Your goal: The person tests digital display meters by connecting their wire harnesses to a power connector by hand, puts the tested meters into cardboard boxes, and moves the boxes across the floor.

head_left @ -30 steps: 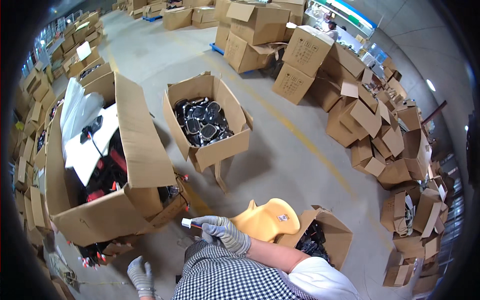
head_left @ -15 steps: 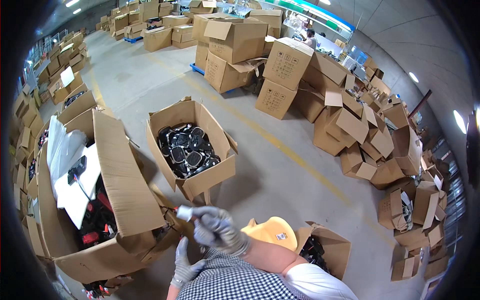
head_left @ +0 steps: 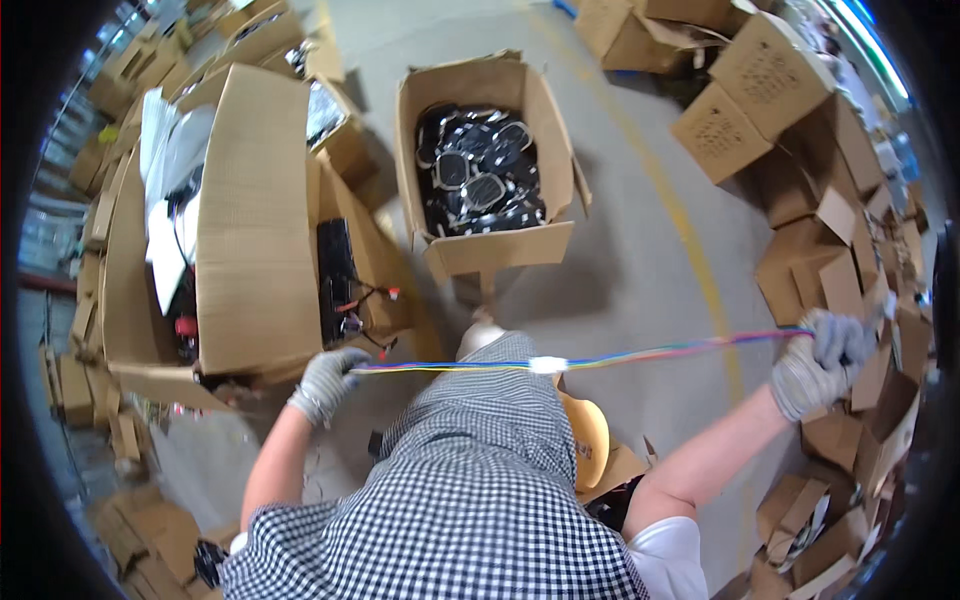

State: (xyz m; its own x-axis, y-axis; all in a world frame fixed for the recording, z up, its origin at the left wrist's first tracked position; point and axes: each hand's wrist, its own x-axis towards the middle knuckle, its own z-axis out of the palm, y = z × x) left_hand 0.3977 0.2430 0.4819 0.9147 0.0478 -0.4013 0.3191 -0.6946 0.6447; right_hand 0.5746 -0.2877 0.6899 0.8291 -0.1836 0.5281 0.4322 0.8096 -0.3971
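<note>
A thin bundle of coloured wires [head_left: 660,352] is pulled nearly straight across in front of my checked apron. A white piece, like a connector or tape wrap [head_left: 548,365], sits near its middle. My left hand [head_left: 328,385], in a grey-white glove, is closed on the bundle's left end. Out to the right, my gloved right hand [head_left: 820,365] is closed around the other end. Something pale sticks out above the right fingers, too blurred to name. Beyond the wires stands an open carton [head_left: 500,255] of black parts with pale rims [head_left: 483,190].
At the left a large open carton [head_left: 255,230] holds dark and red parts and white sheets. Beside it, another carton [head_left: 375,260] has black parts with red-tipped leads. A yellow stool seat [head_left: 588,440] is by my right side. Stacked cartons [head_left: 765,75] line the right.
My hands have moved far apart, left hand to the left and right hand to the right, with the wire bundle now stretched between them. My view has turned rightward and down.
</note>
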